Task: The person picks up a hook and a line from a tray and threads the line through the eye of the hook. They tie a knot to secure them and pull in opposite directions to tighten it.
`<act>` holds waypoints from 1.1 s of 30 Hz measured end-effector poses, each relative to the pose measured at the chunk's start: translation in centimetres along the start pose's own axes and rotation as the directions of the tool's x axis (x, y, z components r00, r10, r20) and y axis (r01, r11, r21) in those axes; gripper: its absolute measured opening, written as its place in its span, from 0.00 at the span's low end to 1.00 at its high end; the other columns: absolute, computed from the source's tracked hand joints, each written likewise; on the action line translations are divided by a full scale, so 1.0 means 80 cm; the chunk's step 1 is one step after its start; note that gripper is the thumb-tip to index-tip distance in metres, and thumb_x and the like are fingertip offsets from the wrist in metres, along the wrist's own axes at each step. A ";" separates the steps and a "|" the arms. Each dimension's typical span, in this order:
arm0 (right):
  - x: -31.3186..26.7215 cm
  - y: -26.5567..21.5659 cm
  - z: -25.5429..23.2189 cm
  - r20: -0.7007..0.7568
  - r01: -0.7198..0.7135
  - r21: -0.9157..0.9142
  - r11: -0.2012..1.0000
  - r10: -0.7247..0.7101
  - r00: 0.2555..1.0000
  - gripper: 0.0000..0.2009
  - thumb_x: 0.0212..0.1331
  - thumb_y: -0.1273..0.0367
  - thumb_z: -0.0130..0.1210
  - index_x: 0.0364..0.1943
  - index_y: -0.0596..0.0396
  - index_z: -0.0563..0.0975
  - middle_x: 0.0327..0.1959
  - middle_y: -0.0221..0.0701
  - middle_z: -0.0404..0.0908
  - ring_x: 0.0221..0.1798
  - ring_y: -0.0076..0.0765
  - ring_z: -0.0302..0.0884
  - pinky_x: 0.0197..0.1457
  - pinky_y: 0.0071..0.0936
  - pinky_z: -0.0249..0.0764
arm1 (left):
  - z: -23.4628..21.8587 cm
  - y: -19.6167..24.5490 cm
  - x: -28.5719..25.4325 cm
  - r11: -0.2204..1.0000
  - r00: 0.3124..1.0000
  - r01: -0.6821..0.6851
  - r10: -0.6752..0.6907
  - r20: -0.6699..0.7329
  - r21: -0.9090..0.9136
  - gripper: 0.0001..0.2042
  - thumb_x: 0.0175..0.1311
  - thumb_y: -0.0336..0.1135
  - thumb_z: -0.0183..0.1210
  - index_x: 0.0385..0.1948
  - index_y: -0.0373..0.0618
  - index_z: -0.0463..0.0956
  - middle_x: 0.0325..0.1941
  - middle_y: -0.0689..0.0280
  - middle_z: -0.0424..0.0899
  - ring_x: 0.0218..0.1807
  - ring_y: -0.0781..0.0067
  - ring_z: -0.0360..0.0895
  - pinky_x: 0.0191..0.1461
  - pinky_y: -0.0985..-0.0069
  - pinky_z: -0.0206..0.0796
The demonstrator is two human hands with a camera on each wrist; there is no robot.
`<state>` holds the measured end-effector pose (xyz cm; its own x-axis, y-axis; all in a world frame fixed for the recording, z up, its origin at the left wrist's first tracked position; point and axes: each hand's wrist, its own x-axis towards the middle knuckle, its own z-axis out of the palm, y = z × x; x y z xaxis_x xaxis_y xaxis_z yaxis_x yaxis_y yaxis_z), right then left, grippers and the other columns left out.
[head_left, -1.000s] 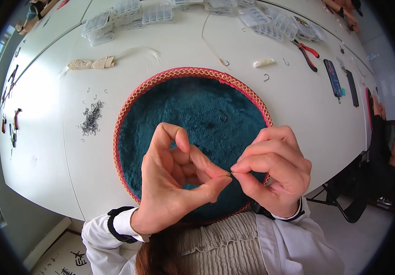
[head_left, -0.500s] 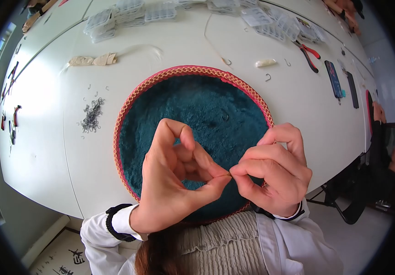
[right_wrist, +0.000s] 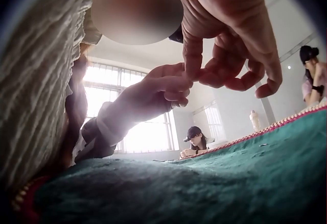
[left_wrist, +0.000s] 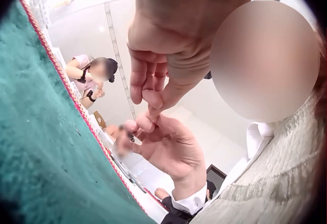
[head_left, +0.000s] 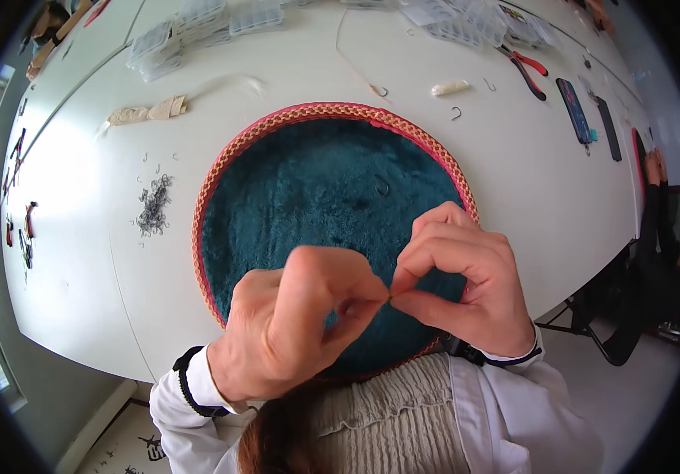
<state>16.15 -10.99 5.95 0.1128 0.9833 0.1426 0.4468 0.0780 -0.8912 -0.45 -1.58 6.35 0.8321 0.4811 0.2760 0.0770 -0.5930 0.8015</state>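
Above a round tray lined with teal plush (head_left: 300,189), both hands meet fingertip to fingertip. The left hand (head_left: 296,320) has its back turned up, thumb and forefinger pinching a tiny item (head_left: 390,298) that is too small to identify. From the other side, the right hand (head_left: 466,276) pinches at the same spot, its other fingers bent. In the left wrist view the left hand (left_wrist: 171,45) is over the right hand (left_wrist: 176,147), tips touching. The right wrist view shows the right hand (right_wrist: 232,35) against the left hand (right_wrist: 140,96). A dark hook (head_left: 383,186) lies on the plush.
Left of the tray is a pile of small hooks (head_left: 153,207). Behind it lie a wrapped bundle (head_left: 147,111), a hook with line (head_left: 379,91), a white roll (head_left: 450,88), clear boxes (head_left: 198,31), red-handled pliers (head_left: 524,71) and a phone (head_left: 572,111). Other people sit around.
The left hand has rolled over so its back faces up, while its fingertips stay against the right hand's. The head view has shifted, moving the table items slightly up the frame.
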 end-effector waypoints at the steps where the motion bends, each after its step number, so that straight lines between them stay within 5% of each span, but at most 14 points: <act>1: 0.000 0.000 -0.002 0.038 -0.018 0.007 1.000 0.018 0.999 0.07 0.37 0.77 0.60 0.22 0.55 0.75 0.22 0.26 0.76 0.33 0.31 0.69 0.40 0.27 0.66 | -0.002 0.000 0.000 0.995 0.998 -0.061 0.059 0.029 0.077 0.21 0.43 0.18 0.64 0.31 0.41 0.57 0.23 0.63 0.81 0.25 0.75 0.79 0.30 0.81 0.71; 4: -0.001 0.005 -0.004 0.136 -0.080 0.094 0.992 0.067 0.989 0.05 0.41 0.76 0.60 0.23 0.56 0.76 0.23 0.26 0.76 0.33 0.31 0.69 0.41 0.25 0.65 | -0.004 -0.004 0.001 0.966 0.974 -0.222 0.215 0.069 0.135 0.20 0.44 0.19 0.64 0.30 0.41 0.58 0.24 0.62 0.81 0.24 0.75 0.79 0.27 0.82 0.69; 8: -0.001 0.007 -0.003 0.173 -0.200 0.240 0.950 0.161 0.972 0.04 0.44 0.73 0.60 0.24 0.56 0.77 0.23 0.26 0.77 0.33 0.29 0.69 0.43 0.24 0.63 | -0.007 -0.004 0.002 0.942 0.960 -0.272 0.254 0.114 0.196 0.21 0.44 0.19 0.64 0.31 0.41 0.57 0.24 0.61 0.81 0.23 0.75 0.78 0.25 0.82 0.68; 12: -0.002 0.006 -0.002 0.149 -0.260 0.331 0.907 0.222 0.964 0.04 0.44 0.72 0.62 0.24 0.55 0.78 0.23 0.25 0.77 0.33 0.25 0.69 0.43 0.23 0.62 | -0.003 -0.010 0.001 0.997 0.997 -0.073 0.073 0.007 -0.019 0.25 0.41 0.14 0.62 0.35 0.42 0.54 0.24 0.59 0.80 0.25 0.75 0.78 0.26 0.81 0.69; 14: -0.002 0.006 -0.003 0.105 -0.227 0.327 0.917 0.204 0.973 0.04 0.44 0.72 0.62 0.24 0.55 0.78 0.23 0.25 0.77 0.33 0.24 0.68 0.43 0.23 0.61 | -0.003 -0.007 0.004 0.952 0.982 0.175 -0.187 -0.027 -0.250 0.25 0.39 0.12 0.61 0.34 0.43 0.54 0.24 0.61 0.79 0.26 0.75 0.79 0.30 0.81 0.71; 17: -0.002 0.008 -0.003 0.017 -0.073 0.161 0.984 0.071 0.997 0.04 0.44 0.73 0.62 0.24 0.55 0.79 0.23 0.24 0.78 0.32 0.23 0.68 0.43 0.23 0.62 | -0.005 -0.004 0.005 0.919 0.971 0.232 -0.239 0.018 -0.320 0.25 0.38 0.12 0.60 0.35 0.43 0.54 0.25 0.61 0.79 0.28 0.75 0.79 0.35 0.80 0.72; 24: -0.004 0.012 0.004 -0.016 -0.146 0.375 0.916 0.163 0.986 0.05 0.46 0.72 0.62 0.26 0.56 0.78 0.25 0.25 0.78 0.31 0.21 0.69 0.42 0.20 0.63 | -0.003 0.005 0.008 0.926 0.955 0.274 -0.295 -0.044 -0.261 0.25 0.38 0.13 0.62 0.35 0.42 0.55 0.26 0.59 0.79 0.30 0.73 0.80 0.36 0.80 0.72; 27: -0.004 0.009 0.001 0.124 -0.272 0.512 0.815 0.244 0.962 0.05 0.48 0.70 0.61 0.27 0.57 0.78 0.26 0.25 0.78 0.33 0.19 0.70 0.42 0.19 0.63 | 0.000 -0.002 0.003 0.955 0.976 0.196 -0.213 -0.052 -0.224 0.25 0.39 0.14 0.63 0.36 0.42 0.56 0.26 0.58 0.80 0.29 0.74 0.79 0.36 0.80 0.71; 29: -0.003 0.009 0.000 0.195 -0.344 0.570 0.746 0.283 0.939 0.06 0.49 0.70 0.61 0.28 0.57 0.78 0.26 0.24 0.78 0.33 0.18 0.70 0.42 0.19 0.63 | 0.000 -0.012 0.001 0.987 0.997 -0.063 0.054 -0.063 -0.147 0.25 0.40 0.15 0.63 0.37 0.40 0.56 0.26 0.58 0.80 0.28 0.74 0.80 0.33 0.80 0.71; 33: -0.003 0.016 0.000 0.313 -0.423 0.573 0.702 0.290 0.905 0.06 0.50 0.69 0.60 0.28 0.57 0.78 0.26 0.22 0.77 0.32 0.15 0.69 0.41 0.18 0.62 | -0.007 -0.010 0.000 0.986 0.987 -0.160 0.161 0.003 -0.046 0.23 0.40 0.16 0.63 0.38 0.37 0.60 0.23 0.57 0.80 0.24 0.72 0.80 0.27 0.81 0.70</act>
<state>16.69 -11.08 4.75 -0.0457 0.9634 -0.2640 -0.2430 -0.2671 -0.9325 -0.82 -0.70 5.99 0.8353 0.3776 0.3996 -0.0829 -0.6321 0.7704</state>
